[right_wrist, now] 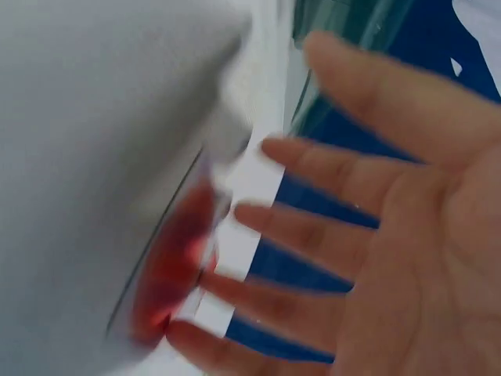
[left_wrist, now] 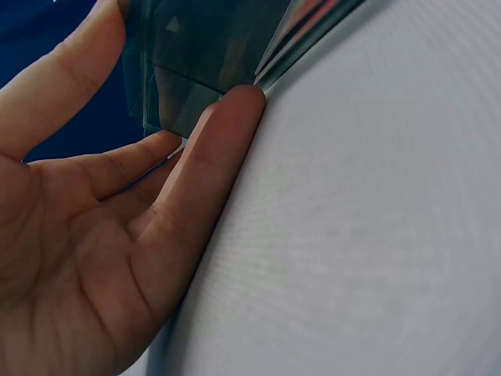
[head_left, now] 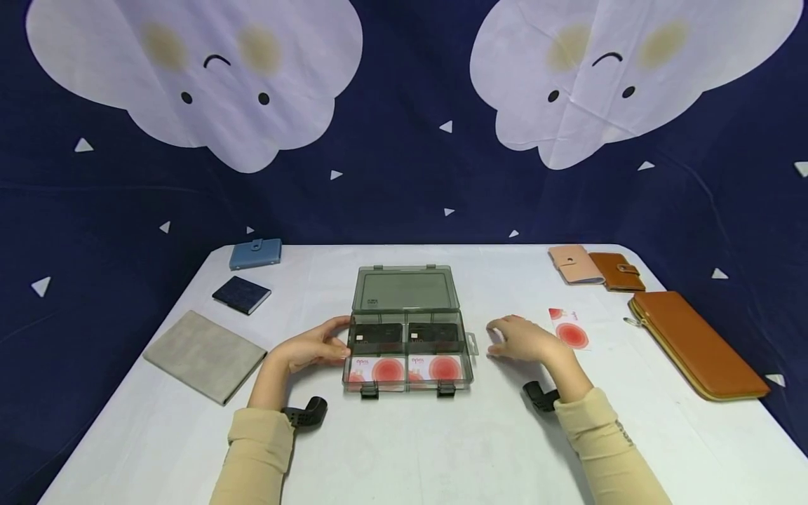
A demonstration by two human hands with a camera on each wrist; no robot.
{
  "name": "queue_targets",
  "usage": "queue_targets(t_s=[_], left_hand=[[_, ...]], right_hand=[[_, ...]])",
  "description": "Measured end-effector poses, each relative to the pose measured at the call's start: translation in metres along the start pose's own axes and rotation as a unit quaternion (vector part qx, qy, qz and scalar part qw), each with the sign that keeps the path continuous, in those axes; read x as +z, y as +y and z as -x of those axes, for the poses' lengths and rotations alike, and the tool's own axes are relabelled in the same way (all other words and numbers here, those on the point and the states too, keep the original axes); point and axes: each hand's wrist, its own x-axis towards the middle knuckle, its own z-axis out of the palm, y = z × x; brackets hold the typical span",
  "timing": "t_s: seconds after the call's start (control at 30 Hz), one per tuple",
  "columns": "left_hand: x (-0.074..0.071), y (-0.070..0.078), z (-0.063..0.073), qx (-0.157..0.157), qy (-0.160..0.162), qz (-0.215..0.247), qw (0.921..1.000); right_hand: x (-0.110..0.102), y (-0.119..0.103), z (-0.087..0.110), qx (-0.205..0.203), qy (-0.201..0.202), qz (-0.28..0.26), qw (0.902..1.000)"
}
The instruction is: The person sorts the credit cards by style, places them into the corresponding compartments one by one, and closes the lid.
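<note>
A translucent green-grey plastic box (head_left: 407,351) lies with its lid (head_left: 405,289) tipped back. Inside, black cards (head_left: 377,334) fill the far compartments and red-and-white cards (head_left: 435,367) the near ones. My left hand (head_left: 315,345) rests its fairly straight fingertips on the box's left side; in the left wrist view the thumb stands apart from the fingers (left_wrist: 207,160). My right hand (head_left: 527,340) hovers off the box's right side, fingers spread and nothing gripped. A red-and-white card (head_left: 571,330) lies to its right; blurred red (right_wrist: 176,258) shows by its fingertips, contact unclear.
On the left lie a grey notebook (head_left: 205,356), a dark blue booklet (head_left: 241,294) and a blue card holder (head_left: 255,254). At the right are a pink card holder (head_left: 573,264), a brown one (head_left: 615,272) and a brown zip wallet (head_left: 701,344). A patterned cloth hangs behind.
</note>
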Motion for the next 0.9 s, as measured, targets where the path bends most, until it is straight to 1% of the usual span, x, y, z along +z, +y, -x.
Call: queue_targets(t_s=[0.03, 0.07, 0.1, 0.13, 0.2, 0.23, 0.27, 0.3, 0.33, 0.43, 0.53, 0.67, 0.9], left_hand=[[0.000, 0.000, 0.000, 0.000, 0.000, 0.001, 1.0000], [0.000, 0.000, 0.000, 0.001, -0.001, 0.001, 1.0000], [0.000, 0.000, 0.000, 0.001, -0.001, 0.001, 1.0000], [0.000, 0.001, 0.000, 0.001, -0.001, 0.000, 1.0000], [0.000, 0.001, 0.000, 0.001, -0.001, -0.001, 1.0000], [0.000, 0.001, 0.000, 0.001, 0.000, -0.001, 1.0000], [0.000, 0.001, 0.000, 0.000, 0.000, -0.002, 1.0000], [0.000, 0.001, 0.000, 0.000, 0.001, -0.002, 1.0000], [0.000, 0.001, 0.000, 0.000, 0.000, -0.001, 1.0000], [0.000, 0.001, 0.000, 0.000, 0.001, 0.000, 1.0000], [-0.001, 0.000, 0.000, 0.002, 0.000, 0.000, 1.0000], [-0.002, -0.001, -0.001, 0.003, 0.000, 0.000, 1.0000], [-0.001, -0.001, -0.002, -0.006, 0.002, 0.003, 1.0000]], right_hand=[[-0.001, 0.002, 0.000, 0.011, 0.008, -0.008, 0.9999], [-0.001, 0.003, 0.000, 0.034, 0.014, -0.014, 0.9992], [-0.002, 0.004, 0.001, 0.067, 0.016, -0.018, 0.9974], [-0.003, 0.005, 0.002, 0.104, 0.016, -0.019, 0.9943], [-0.005, 0.008, 0.005, 0.175, 0.004, -0.007, 0.9846], [-0.006, 0.009, 0.006, 0.201, -0.007, -0.004, 0.9795], [-0.006, 0.011, 0.007, 0.216, -0.019, -0.003, 0.9762], [-0.006, 0.013, 0.007, 0.216, -0.026, -0.006, 0.9760], [-0.006, 0.014, 0.008, 0.208, -0.029, -0.010, 0.9776], [-0.006, 0.020, 0.007, 0.166, -0.021, -0.040, 0.9852], [-0.004, 0.026, 0.004, 0.132, -0.014, -0.085, 0.9875], [-0.004, 0.031, 0.000, 0.127, -0.013, -0.124, 0.9842], [-0.001, 0.025, -0.001, 0.129, -0.002, -0.121, 0.9842]])
